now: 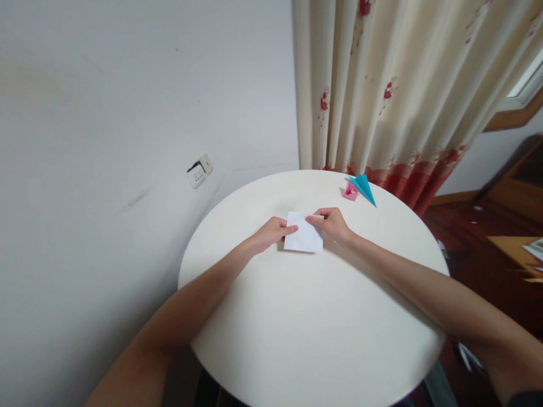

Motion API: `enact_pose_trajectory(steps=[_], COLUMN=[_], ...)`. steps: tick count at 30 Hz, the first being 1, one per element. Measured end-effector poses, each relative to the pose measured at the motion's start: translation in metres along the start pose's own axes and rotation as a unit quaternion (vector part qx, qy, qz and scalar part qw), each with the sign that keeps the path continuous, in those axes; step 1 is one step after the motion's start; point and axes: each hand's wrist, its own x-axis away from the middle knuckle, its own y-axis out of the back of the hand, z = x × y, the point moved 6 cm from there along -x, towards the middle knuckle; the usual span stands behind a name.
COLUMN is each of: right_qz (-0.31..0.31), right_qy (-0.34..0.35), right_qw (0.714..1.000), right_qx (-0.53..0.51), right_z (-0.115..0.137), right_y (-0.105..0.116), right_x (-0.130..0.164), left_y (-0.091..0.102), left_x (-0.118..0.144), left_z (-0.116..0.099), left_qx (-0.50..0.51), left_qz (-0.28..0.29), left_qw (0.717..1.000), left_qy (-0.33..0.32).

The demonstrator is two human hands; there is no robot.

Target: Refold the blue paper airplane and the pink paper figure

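A white, roughly square sheet of paper (304, 236) is held a little above the round white table (314, 322). My left hand (274, 232) pinches its left edge, thumb on top and fingers underneath. At the upper right corner, my right hand (331, 223) grips the same paper between thumb and fingers. The paper looks flat, and its underside is hidden. Beyond my right hand, a blue folded paper plane (363, 189) lies beside a small pink folded paper piece (350, 191), touching or partly overlapping it.
A pale wall (127, 141) with a power socket (196, 176) borders the table on the left. Cream curtains (360, 102) with red flowers hang behind it. On the right, a wooden surface (511, 249) with papers stands above a dark red floor (458, 237).
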Motion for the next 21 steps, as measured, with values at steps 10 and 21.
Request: enact_pose_trajectory(steps=[10,21], right_qz=[0.021,-0.052], right_qy=[-0.056,-0.028], right_qw=[0.991,0.992], right_qx=[-0.117,-0.115], right_z=[-0.006,-0.005], right_y=[-0.006,0.010], right_x=[0.002,-0.005], left_y=[0.002,-0.008], left_x=[0.000,0.008], left_z=[0.001,-0.001], left_qx=[0.004,-0.041], left_qz=[-0.039,0.068], left_qw=[0.999,0.996], left_qy=[0.003,0.049])
